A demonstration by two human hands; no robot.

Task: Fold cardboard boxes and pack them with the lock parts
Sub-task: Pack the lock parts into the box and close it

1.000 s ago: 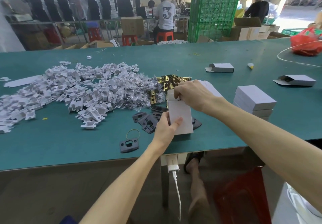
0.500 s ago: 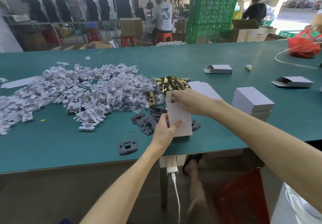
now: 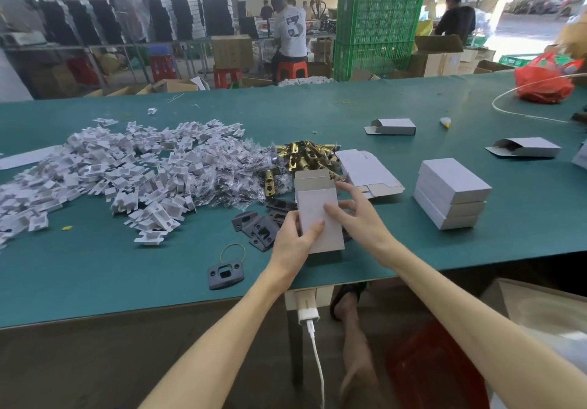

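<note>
I hold a small white cardboard box (image 3: 313, 205) upright over the green table (image 3: 95, 275), its top flap standing open. My left hand (image 3: 293, 241) grips its lower left side, thumb across the front. On the box's right side rests my right hand (image 3: 355, 214), fingers spread along the edge. Behind the box lie brass latch parts (image 3: 305, 156), dark strike plates (image 3: 259, 227) and bagged screws (image 3: 228, 179). Flat box blanks (image 3: 365, 170) lie to the right. A stack of three closed boxes (image 3: 451, 192) stands further right.
A big heap of white plastic inserts (image 3: 104, 173) covers the table's left. One strike plate (image 3: 225, 273) and a rubber band (image 3: 233, 253) lie near the front edge. Two open-ended boxes (image 3: 394, 126) (image 3: 524, 147) lie at the back right, beside a red bag (image 3: 543, 82). People work behind.
My right hand has come down from the box's top to its right side. The top flap now stands open and visible. My left hand still holds the lower left.
</note>
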